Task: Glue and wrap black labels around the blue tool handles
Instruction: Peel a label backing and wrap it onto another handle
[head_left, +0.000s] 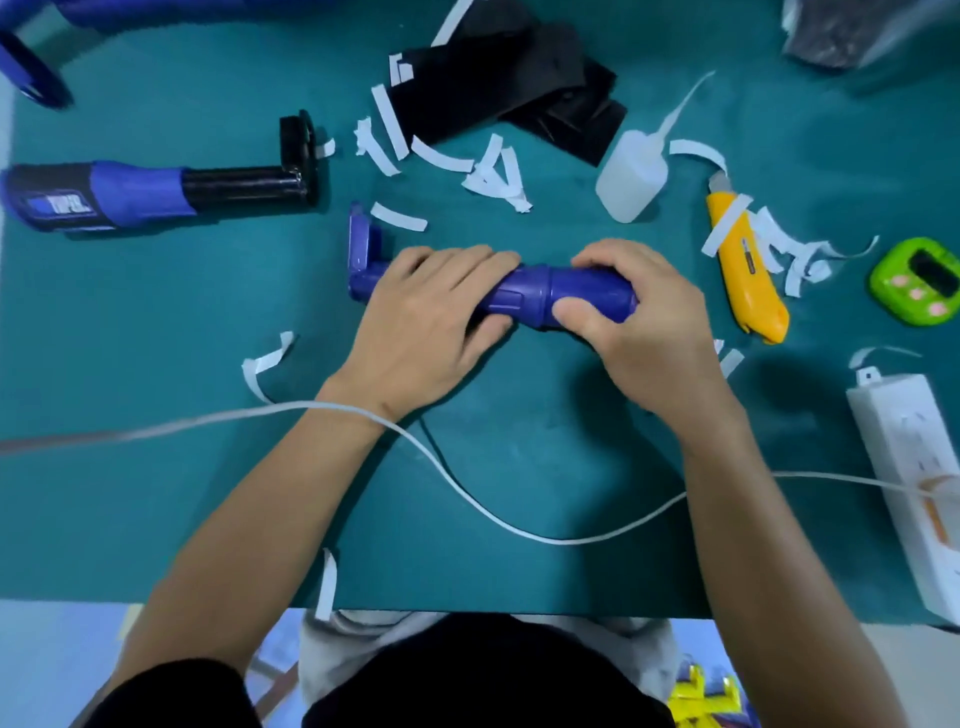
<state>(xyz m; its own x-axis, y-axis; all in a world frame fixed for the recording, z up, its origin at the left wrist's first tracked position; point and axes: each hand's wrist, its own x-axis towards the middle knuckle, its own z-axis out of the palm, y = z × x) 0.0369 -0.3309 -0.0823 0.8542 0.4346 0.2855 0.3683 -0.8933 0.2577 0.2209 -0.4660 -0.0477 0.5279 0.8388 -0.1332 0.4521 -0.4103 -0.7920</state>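
Observation:
A blue tool handle (524, 297) lies crosswise on the green mat (156, 493), its bracket end pointing left. My left hand (431, 322) grips its left half, fingers curled over the top. My right hand (644, 317) grips the right end, thumb pressed on the front. No black label shows on this handle. A pile of black labels (498, 88) lies at the back centre. A second tool (104, 195), its blue handle wrapped in a black label, rests at the left. A clear glue bottle (631, 176) lies behind my right hand.
A yellow utility knife (748, 270) lies to the right, a green timer (917, 280) beyond it. A white power strip (914, 478) sits at the right edge; its white cable (467, 493) loops across the mat under my forearms. Several white backing strips (493, 176) are scattered about.

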